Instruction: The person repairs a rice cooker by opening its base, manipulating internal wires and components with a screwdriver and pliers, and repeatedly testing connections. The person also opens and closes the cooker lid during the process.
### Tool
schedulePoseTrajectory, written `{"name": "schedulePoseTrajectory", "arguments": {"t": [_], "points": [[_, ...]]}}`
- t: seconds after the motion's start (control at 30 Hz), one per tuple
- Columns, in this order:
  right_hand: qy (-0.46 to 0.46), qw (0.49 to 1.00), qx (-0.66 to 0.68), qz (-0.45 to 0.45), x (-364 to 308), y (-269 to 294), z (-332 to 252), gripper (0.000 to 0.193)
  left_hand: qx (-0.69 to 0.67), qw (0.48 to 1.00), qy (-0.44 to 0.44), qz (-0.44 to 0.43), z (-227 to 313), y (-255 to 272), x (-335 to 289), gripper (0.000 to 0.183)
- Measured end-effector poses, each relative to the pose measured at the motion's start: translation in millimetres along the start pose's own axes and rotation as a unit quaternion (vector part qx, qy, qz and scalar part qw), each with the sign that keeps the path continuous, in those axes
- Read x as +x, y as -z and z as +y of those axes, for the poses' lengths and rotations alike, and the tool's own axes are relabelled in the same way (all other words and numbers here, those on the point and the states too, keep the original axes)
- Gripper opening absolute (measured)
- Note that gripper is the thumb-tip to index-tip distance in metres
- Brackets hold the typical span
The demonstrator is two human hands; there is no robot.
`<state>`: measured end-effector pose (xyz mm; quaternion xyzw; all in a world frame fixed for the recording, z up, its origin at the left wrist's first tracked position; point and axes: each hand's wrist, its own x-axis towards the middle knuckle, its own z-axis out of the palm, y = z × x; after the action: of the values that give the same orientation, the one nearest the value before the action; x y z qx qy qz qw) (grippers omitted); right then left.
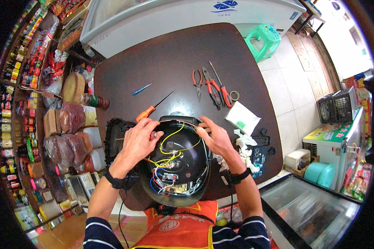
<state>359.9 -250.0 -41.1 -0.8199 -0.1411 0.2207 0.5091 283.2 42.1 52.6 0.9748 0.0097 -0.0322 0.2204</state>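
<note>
At the worktop (pixel 174 54)'s near edge, it's the round black shell (pixel 193 158), open side up!
I've got the left hand (pixel 140 141) and right hand (pixel 217 139) at its far side, apart; how firmly they're clamped, I can't tell. Looks like the edge-handling step; next move calls for even, steady pressure, clear of those yellow wires (pixel 167 135).

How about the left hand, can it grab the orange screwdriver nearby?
Probably yes: the screwdriver lies just past the left hand, nothing between them, though that hand is busy at the black pot.
</note>
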Motion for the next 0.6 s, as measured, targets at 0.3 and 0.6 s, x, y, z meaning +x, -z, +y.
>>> {"name": "schedulePoseTrajectory", "arguments": {"t": [0.3,0.6], "points": [[-0.14,0.978,0.151,0.017,-71.2,-30.9,53.8,0.067,0.074,0.996,-0.031,0.025,-18.1,-17.7,9.8,0.017],[-0.153,0.954,0.256,-0.001,-70.9,-45.3,70.1,0.068,0.077,0.996,-0.016,0.031,-21.5,-21.2,9.4,0.014]]}}
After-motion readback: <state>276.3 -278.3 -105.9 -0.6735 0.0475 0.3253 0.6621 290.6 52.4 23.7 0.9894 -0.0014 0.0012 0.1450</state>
